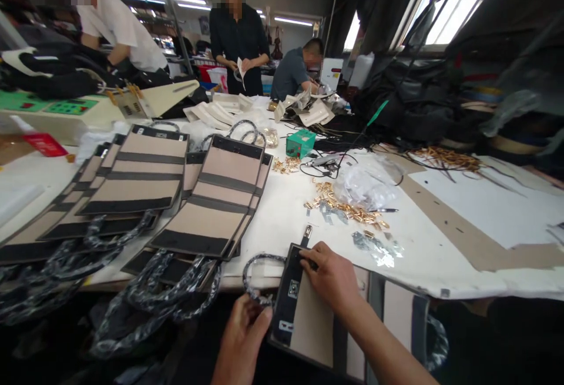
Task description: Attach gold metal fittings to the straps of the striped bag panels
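A beige and black bag panel [315, 320] lies partly over the table's front edge, with metal plates on its black band and a wrapped handle [253, 264] looping from its side. My left hand [244, 332] is closed around the handle's lower end, by the panel's edge. On the band's far end rests my right hand [330, 273], fingers pinched at the panel just below a small tab with a metal fitting [307, 233]. What lies under those fingertips is partly hidden. A second wrapped handle [437, 344] shows at the panel's right end.
Stacked bag panels [220, 197] with wrapped handles fill the left. Gold metal pieces [352, 211], thin silver plates [376, 247], a plastic bag [365, 182] and a green box [300, 143] lie ahead. Brown card [432, 220] is at right. Several people [240, 32] work behind.
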Available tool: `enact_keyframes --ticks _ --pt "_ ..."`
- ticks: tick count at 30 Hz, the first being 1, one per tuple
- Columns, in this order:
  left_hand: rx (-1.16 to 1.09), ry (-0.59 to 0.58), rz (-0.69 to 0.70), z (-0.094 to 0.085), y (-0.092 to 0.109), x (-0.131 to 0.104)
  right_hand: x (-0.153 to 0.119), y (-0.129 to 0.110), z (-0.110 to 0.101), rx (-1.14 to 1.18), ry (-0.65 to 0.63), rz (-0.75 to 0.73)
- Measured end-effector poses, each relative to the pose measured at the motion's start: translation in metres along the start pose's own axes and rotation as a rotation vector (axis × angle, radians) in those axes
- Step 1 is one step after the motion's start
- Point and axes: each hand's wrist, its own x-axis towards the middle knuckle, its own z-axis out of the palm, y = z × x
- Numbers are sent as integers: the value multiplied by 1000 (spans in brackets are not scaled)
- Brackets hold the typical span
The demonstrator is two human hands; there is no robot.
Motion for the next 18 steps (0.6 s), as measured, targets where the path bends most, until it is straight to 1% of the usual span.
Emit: enact_keyframes --ticks 1,2,3,4,5,6,7,8,9,12,15,18 --pt "159 95 158 -7 -1 -2 0 0 0 -1 2 4" --pt "332 137 334 -12 -1 -2 0 -1 -1 -2 5 7" --pt "506 115 515 -14 1 0 0 -1 -1 -3 9 9" --pt "667 37 687 -12 4 5 -1 -1 0 -5 15 14" --pt "808 -79 830 -8 7 12 -1 -1 1 -7 25 18" --pt "927 -208 926 -2 12 21 -2 -1 2 -11 35 21" --pt "1022 -311 967 5 16 30 -3 -1 3 -17 46 24" --pt "1096 -381 973 13 20 39 -5 -1 5 -25 57 26" --pt "1150 -421 963 19 23 47 -6 -1 6 -34 70 25" --pt "1229 -452 925 29 27 60 -12 -1 10 -54 117 4" --pt "1247 -463 914 29 29 63 -16 -3 12 -58 148 -2" --pt "1244 -510 892 27 33 67 -16 -6 12 -50 159 34"
